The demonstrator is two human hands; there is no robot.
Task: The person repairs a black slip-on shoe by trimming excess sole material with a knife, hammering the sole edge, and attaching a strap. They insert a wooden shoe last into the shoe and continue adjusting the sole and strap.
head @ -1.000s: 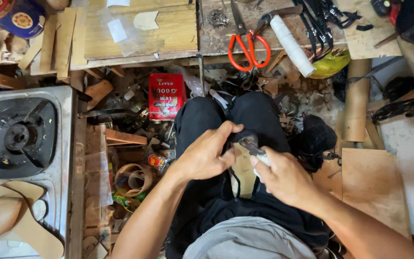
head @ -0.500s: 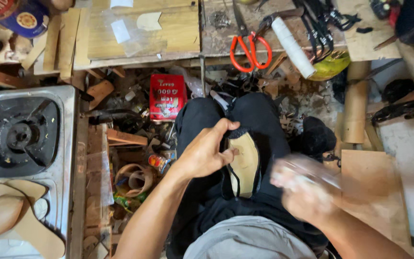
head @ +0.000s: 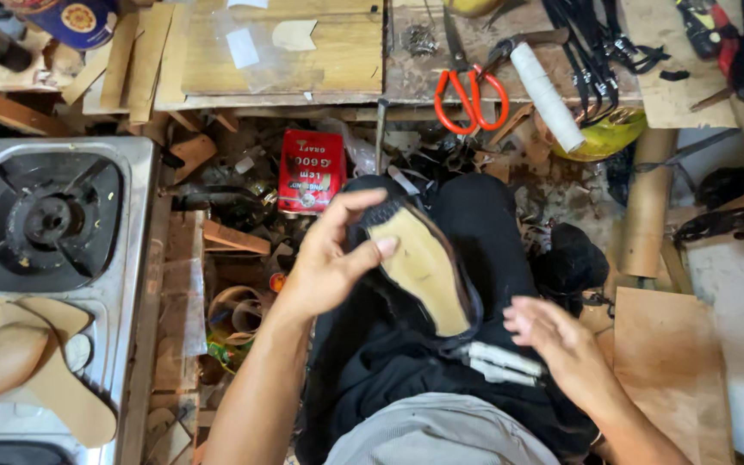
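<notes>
A worn wooden surface spans the top, carrying orange-handled scissors. A steel gas stove stands at left. Offcuts and a red tin litter the floor below, under even daylight

The right hand is motion-blurred, and the left hand hides the sole's edge.

A shoe sole rests on the person's lap, tan inner face up, with a dark rim and a dark ribbed patch at its far tip. It runs lengthwise along the thigh, far end tilted up. A grey-handled tool lies across the lap just beside its near end.
</notes>
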